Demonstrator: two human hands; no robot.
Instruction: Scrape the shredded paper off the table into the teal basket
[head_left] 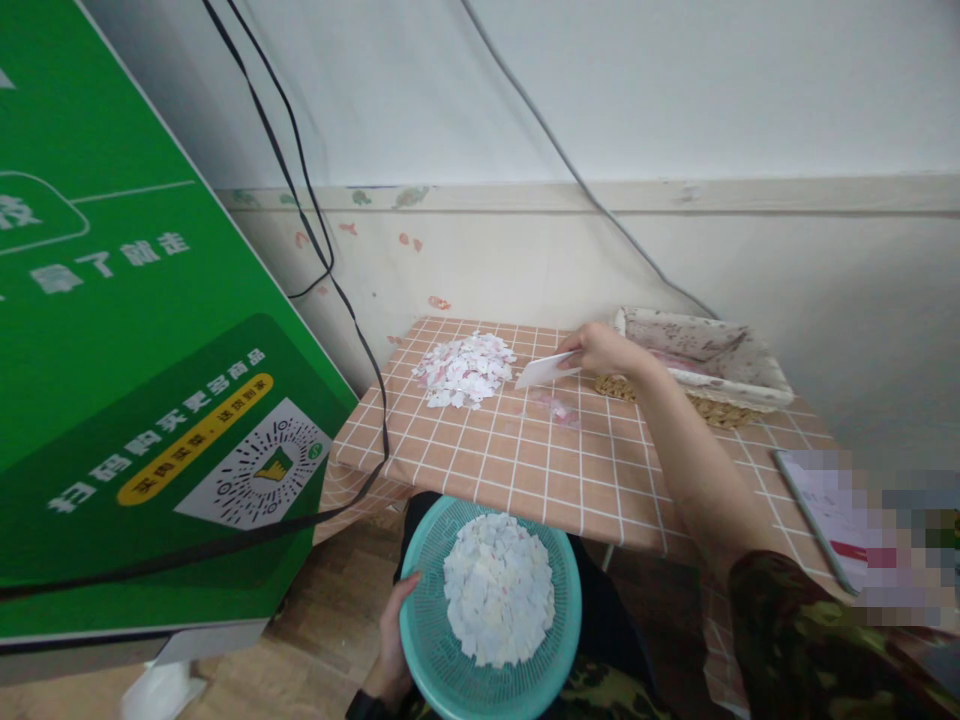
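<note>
My left hand (pixel 395 636) grips the left rim of a round teal plastic basket (pixel 421 655), which rests on my lap. Inside it lies a mound of small pale paper-like pieces (pixel 499 590). My right hand (pixel 600 350) reaches over the table and pinches a flat white card (pixel 546 370), tilted just above the tablecloth. Left of the card sits a pile of white and pinkish scraps (pixel 466 370). Just below the card, a small clear wrapper with pinkish marks (pixel 559 410) lies on the cloth.
A cloth-lined wicker basket (pixel 705 345) stands behind my right forearm. The table (pixel 480 455) wears a brown checked cloth. A tablet-like item (pixel 817 500), partly blurred, lies at the right. Black cables (pixel 375 380) hang before a large green cabinet (pixel 150 330) on the left.
</note>
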